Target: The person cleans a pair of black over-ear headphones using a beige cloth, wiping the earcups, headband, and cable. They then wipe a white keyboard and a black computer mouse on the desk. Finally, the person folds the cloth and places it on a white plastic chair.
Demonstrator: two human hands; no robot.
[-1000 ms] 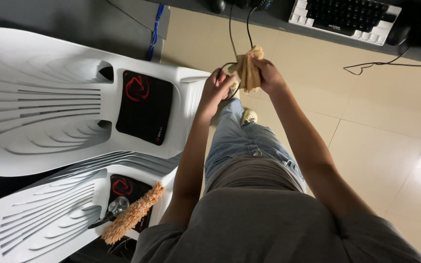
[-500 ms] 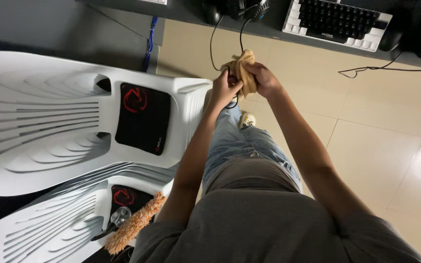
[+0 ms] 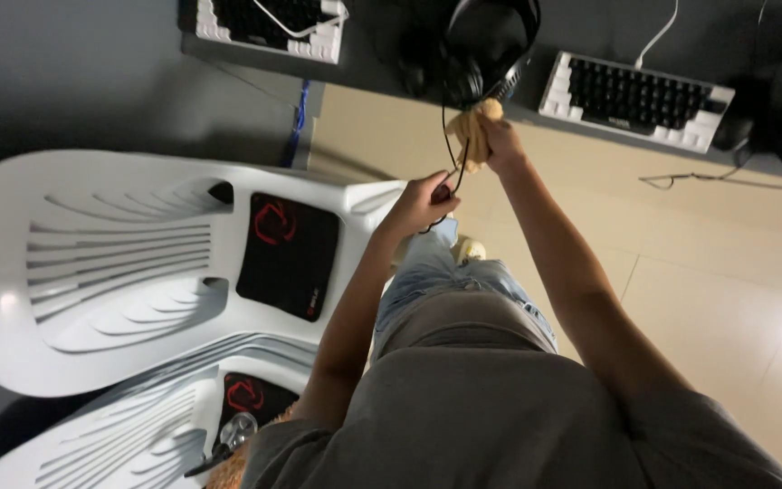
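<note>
My right hand (image 3: 498, 140) is closed around a tan cloth (image 3: 469, 126), pressed against the black cable (image 3: 446, 136) that hangs down from a black headset (image 3: 481, 45) on the dark desk. My left hand (image 3: 425, 201) grips the same cable lower down, near the corner of a white plastic chair (image 3: 119, 272). Both arms reach forward from my grey shirt over my blue jeans.
Two white keyboards with black keys (image 3: 631, 95) (image 3: 269, 23) lie on the desk edge. A black mouse pad with a red mark (image 3: 287, 254) lies on the chair seat. A second white chair (image 3: 119, 435) holds another pad and small items. Beige tiled floor (image 3: 726, 299) lies to the right.
My view has tilted up, bringing the desk and headset into sight. My right hand with the cloth has moved up the cable while my left hand holds it lower.
</note>
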